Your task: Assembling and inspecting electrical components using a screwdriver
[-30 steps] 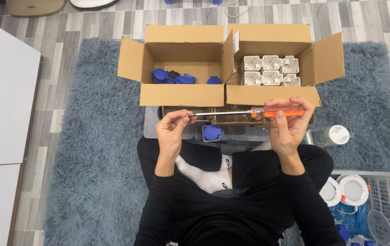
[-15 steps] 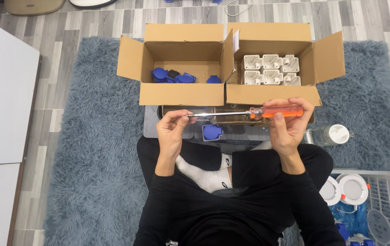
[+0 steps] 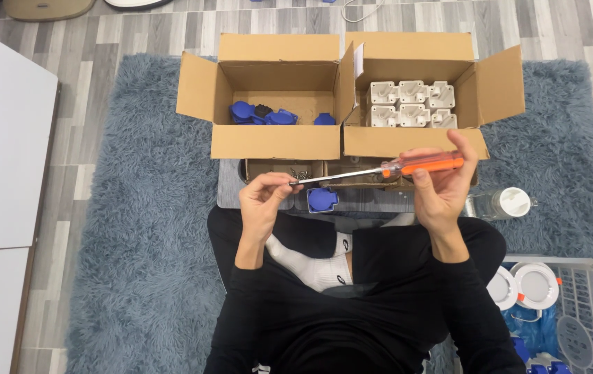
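The orange-handled screwdriver (image 3: 379, 171) lies level between both hands: the right hand (image 3: 442, 190) is wrapped around its handle, the left hand (image 3: 263, 202) pinches its tip. Just beyond the hands stand two open cardboard boxes (image 3: 279, 142); a blue cap (image 3: 322, 199) sits below the shaft.

Screwdriver (image 3: 386, 170): glossy orange plastic handle, bright metal shaft. Boxes (image 3: 279, 142): matt brown cardboard. Rug (image 3: 137, 228): shaggy grey-blue pile.

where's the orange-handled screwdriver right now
In the head view the screwdriver lies level between both hands, handle in the right hand, tip at the left hand.
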